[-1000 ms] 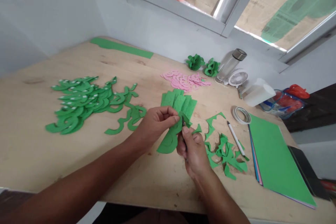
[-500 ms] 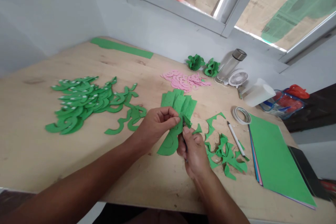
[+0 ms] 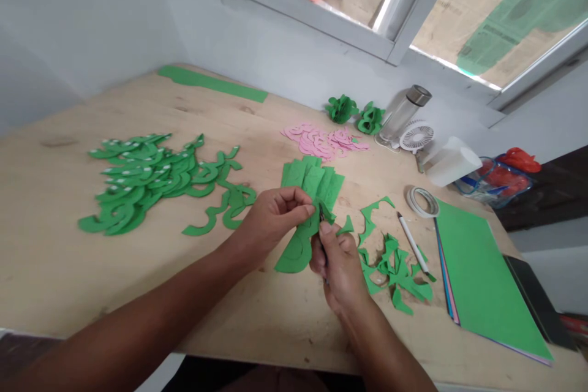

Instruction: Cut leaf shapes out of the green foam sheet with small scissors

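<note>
No text, label, brand or number can be read. In the upper right of the frame, the tan paper (image 3: 445, 9) behind the window pane carries faint, dark, print-like marks, some of them over the green patch (image 3: 509, 18) there; they are too small and blurred to make out as letters or figures. At the right of the frame, no wording can be made out on the bottle (image 3: 399, 115), the small fan (image 3: 417, 136), the roll of tape (image 3: 435, 203) or the white pen (image 3: 412, 242). The clear bag (image 3: 496, 182) at the right edge shows only blurred colours, without a legible sign.
</note>
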A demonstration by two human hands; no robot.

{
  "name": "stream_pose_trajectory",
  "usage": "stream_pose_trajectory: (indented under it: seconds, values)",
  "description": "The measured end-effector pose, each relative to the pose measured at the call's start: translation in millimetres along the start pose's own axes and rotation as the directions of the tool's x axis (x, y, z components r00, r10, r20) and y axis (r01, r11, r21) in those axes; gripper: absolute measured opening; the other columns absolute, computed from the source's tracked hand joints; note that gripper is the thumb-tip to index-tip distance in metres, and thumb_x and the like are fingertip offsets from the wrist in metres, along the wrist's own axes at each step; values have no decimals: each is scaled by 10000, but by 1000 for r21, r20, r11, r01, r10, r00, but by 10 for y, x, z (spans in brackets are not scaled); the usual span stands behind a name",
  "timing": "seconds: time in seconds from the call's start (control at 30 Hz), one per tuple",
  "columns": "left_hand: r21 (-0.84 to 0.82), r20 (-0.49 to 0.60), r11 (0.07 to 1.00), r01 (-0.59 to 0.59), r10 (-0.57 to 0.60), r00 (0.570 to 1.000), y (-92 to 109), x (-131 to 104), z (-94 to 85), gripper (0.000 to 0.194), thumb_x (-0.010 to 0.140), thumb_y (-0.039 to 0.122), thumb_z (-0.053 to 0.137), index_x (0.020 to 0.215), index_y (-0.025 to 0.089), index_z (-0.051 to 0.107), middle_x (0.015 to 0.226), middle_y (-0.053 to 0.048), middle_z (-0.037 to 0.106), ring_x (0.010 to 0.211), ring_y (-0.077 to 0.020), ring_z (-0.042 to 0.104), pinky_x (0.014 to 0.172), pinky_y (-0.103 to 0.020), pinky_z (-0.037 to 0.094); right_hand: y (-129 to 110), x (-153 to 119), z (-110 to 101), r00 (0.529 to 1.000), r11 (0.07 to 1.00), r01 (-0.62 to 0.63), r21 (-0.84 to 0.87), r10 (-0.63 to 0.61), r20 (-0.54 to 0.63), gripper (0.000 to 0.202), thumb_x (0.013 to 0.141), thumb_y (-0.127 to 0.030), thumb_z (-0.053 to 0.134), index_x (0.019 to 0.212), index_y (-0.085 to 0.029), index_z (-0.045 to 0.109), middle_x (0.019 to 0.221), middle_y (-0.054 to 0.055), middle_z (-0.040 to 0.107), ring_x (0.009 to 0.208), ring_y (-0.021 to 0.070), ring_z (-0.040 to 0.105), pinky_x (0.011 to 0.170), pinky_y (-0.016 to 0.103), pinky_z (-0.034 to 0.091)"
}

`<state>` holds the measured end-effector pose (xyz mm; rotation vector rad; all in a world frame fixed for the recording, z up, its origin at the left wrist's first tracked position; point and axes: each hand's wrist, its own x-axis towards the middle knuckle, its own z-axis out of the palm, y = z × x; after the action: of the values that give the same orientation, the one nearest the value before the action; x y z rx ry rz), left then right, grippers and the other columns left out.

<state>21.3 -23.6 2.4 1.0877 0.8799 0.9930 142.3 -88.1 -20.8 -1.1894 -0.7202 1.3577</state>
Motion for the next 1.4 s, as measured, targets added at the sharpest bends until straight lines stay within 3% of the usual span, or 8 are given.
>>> stream_pose_trajectory:
  seconds: [0.43, 0.7, 1.4]
  values:
    - [-13, 13, 1000, 16, -15, 1000, -14, 7, -28, 163, 703, 292, 759, 664, 209, 624, 585, 44, 572, 579, -143, 536, 588, -282, 427, -4, 12, 5, 999, 1000, -30, 9, 30, -30, 664, 628, -741, 819, 496, -229, 416, 400, -104, 344, 369, 40, 214, 365, 205, 155]
    - [-11, 21, 1000, -3, 3, 1000, -23, 22, -24, 193, 683, 309, 777, 651, 196, 624, 578, 49, 529, 566, -125, 459, 585, -276, 356, 14, 12, -18, 1000, 1000, 9, -24, -9, -7, 680, 698, -727, 787, 437, -220, 416, 396, -87, 342, 374, 43, 225, 379, 223, 157]
    - [-37, 18, 999, 2, -2, 1000, 1, -11, -5, 186, 723, 313, 767, 669, 204, 626, 592, 42, 575, 576, -140, 543, 581, -280, 441, -13, 6, 8, 1000, 998, 31, -48, -31, 5, 668, 730, -739, 749, 439, -232, 425, 404, -78, 331, 387, 65, 230, 367, 226, 170]
